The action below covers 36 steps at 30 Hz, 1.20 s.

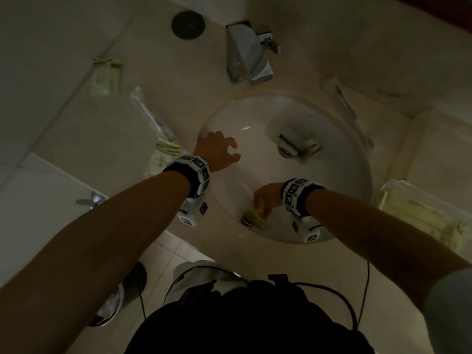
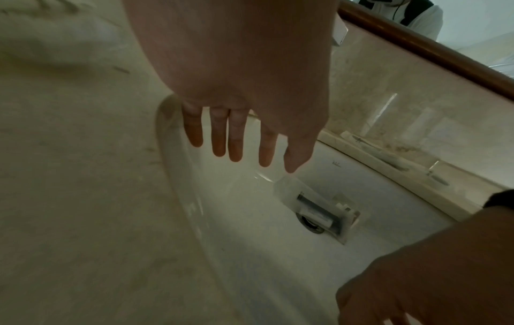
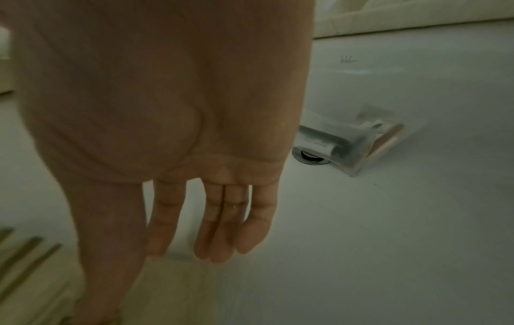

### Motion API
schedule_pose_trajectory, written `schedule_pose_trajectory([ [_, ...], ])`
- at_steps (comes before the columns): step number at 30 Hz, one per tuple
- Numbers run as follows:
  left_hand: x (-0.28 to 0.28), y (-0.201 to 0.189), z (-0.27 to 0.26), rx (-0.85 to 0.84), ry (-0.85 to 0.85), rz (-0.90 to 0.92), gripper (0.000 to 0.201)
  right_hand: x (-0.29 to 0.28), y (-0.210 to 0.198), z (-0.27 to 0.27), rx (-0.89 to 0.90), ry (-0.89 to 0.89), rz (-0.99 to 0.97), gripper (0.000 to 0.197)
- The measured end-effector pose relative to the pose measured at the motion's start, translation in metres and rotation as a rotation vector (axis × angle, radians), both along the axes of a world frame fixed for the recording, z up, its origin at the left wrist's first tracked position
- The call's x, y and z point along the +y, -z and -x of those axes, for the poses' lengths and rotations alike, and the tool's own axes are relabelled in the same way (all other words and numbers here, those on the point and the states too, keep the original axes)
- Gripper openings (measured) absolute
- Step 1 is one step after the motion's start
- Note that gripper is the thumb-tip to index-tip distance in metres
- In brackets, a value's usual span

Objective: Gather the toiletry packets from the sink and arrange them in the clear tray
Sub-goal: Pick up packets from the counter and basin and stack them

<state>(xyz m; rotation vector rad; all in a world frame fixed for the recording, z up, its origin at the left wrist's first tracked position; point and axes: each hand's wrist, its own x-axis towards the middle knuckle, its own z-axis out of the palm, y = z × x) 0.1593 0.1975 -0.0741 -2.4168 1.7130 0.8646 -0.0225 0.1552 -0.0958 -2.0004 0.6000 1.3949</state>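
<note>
Right hand [image 1: 265, 199] reaching a packet [image 1: 254, 217] at the sink's [image 1: 357, 159] six o'clock
Fingers straight, nothing pinched yet — left hand [image 1: 217, 152] loose, empty; packet looks light, limp, probably slippery — pinch an edge.

A packet [image 1: 300, 146] lies in the sink [image 1: 339, 200] over the drain, in front of the tap [image 1: 247, 53]. A second packet [image 1: 254, 218] sits at the basin's near edge, under the right hand [image 1: 265, 198]. The left hand [image 1: 217, 149] hangs over the basin's left side. More packets [image 1: 106, 76] lie on the counter [image 1: 76, 129] to the left; the tray [image 1: 421, 213] stands to the right.
</note>
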Motion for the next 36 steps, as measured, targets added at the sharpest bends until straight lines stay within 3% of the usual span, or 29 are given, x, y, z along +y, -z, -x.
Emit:
schedule_pose_trajectory([
  [4, 0.000, -0.002, 0.005, 0.002, -0.005, -0.014, 0.041, 0.001, 0.000, 0.006, -0.003, -0.070, 0.023, 0.048],
  [7, -0.002, -0.003, 0.009, 0.123, -0.014, -0.049, 0.038, -0.006, -0.005, 0.012, -0.063, 0.006, 0.039, 0.041],
  [11, -0.007, -0.011, 0.024, 0.321, 0.022, -0.144, 0.042, -0.027, -0.017, 0.025, -0.219, 0.240, 0.085, 0.012],
  [15, -0.015, -0.016, 0.047, 0.416, 0.056, -0.192, 0.045, -0.046, -0.028, 0.037, -0.354, 0.459, 0.161, 0.014],
  [19, -0.027, -0.019, 0.064, 0.585, -0.069, -0.161, 0.037, -0.057, -0.040, 0.049, -0.437, 0.746, 0.149, 0.024],
  [21, -0.031, -0.020, 0.069, 0.593, -0.086, -0.161, 0.031, -0.061, -0.047, 0.056, -0.492, 0.830, 0.160, 0.032],
  [24, -0.035, -0.023, 0.076, 0.576, -0.043, -0.176, 0.022, -0.064, -0.057, 0.064, -0.509, 0.924, 0.193, 0.015],
  [27, -0.039, -0.032, 0.084, 0.600, -0.036, -0.131, 0.017, -0.065, -0.064, 0.076, -0.466, 0.933, 0.172, 0.045],
  [32, -0.044, -0.042, 0.101, 0.629, 0.008, -0.085, 0.022, -0.063, -0.079, 0.102, -0.522, 0.890, 0.194, 0.028],
  [36, -0.045, -0.051, 0.114, 0.664, 0.020, -0.103, 0.023, -0.063, -0.090, 0.121, -0.564, 0.904, 0.241, 0.026],
])
